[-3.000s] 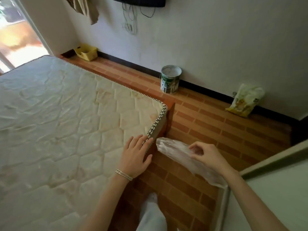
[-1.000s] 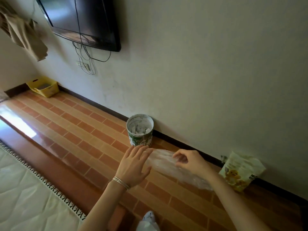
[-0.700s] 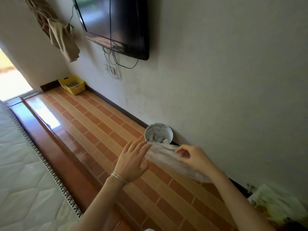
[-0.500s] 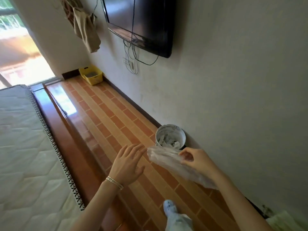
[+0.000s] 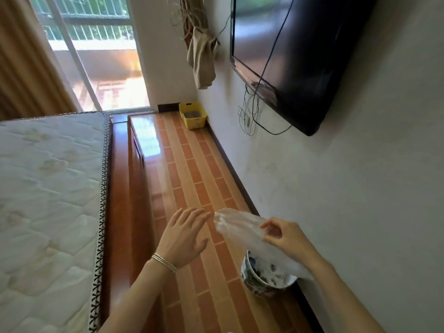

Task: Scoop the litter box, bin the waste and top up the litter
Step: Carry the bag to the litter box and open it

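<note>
A yellow litter box (image 5: 193,115) with dark litter inside sits on the floor in the far corner, against the wall by the glass door. My right hand (image 5: 286,237) pinches a clear, crumpled plastic bag (image 5: 237,226) and holds it out ahead of me. The bag hangs over a round tin bin (image 5: 259,283) with white scraps inside, which stands against the wall below my right wrist. My left hand (image 5: 183,237) is flat with fingers spread, just left of the bag's end and apart from it.
A bare quilted mattress (image 5: 48,200) on a wooden bed frame fills the left side. A strip of brick-pattern floor (image 5: 189,179) runs between the bed and the wall. A black TV (image 5: 293,56) with dangling cables hangs on the wall, beside a hanging cloth (image 5: 201,58).
My view has swung left along the wall towards the glass door, and the tin bin has dropped to the lower right. The bag stays in my right hand; the left hand stays open.
</note>
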A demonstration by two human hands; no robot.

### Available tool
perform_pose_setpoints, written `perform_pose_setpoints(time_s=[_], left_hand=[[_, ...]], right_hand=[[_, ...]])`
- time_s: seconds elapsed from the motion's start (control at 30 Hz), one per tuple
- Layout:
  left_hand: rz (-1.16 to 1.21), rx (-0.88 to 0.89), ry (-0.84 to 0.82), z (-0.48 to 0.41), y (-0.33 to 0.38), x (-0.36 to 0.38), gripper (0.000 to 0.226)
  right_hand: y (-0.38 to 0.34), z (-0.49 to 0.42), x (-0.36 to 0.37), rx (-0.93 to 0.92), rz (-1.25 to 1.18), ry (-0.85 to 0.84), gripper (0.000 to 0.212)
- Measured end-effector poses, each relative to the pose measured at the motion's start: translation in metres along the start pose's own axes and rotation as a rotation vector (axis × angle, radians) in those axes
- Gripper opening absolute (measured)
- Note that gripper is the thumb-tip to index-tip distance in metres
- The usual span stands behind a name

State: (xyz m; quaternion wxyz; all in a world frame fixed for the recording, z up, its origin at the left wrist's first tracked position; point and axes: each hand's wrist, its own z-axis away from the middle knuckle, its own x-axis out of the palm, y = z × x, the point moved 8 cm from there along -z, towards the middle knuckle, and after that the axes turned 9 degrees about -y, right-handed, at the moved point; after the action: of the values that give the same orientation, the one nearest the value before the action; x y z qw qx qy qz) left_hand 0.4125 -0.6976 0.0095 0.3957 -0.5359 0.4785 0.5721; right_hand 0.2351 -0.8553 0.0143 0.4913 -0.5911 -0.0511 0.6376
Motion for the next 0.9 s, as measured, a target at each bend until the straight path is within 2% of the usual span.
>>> perform_pose_setpoints(time_s=[0.17,0.37,0.67,0.9], left_hand=[[-0.018,-0.139,-0.022,-0.021,-0.044,0.008,0.061],[0.015,-0.222,-0.045,-0.053,-0.114,0.013,0.059],[-0.036,-0.201,-0.026,-0.159,-0.268,-0.025,0.061],[-0.059,-0.149,-0.032,-0.227,-0.358,-0.048,0.061]], right_hand=[[-0.012,-0.076,-0.004,-0.054,0.032,-0.096,0.021],[-0.048,-0.169,0.013,-0.143,0.044,-0.211,0.02],[-0.128,-0.33,-0.009,-0.169,0.026,-0.127,0.021],[-0.175,-0.428,-0.009,-0.168,-0.014,-0.1,0.022]])
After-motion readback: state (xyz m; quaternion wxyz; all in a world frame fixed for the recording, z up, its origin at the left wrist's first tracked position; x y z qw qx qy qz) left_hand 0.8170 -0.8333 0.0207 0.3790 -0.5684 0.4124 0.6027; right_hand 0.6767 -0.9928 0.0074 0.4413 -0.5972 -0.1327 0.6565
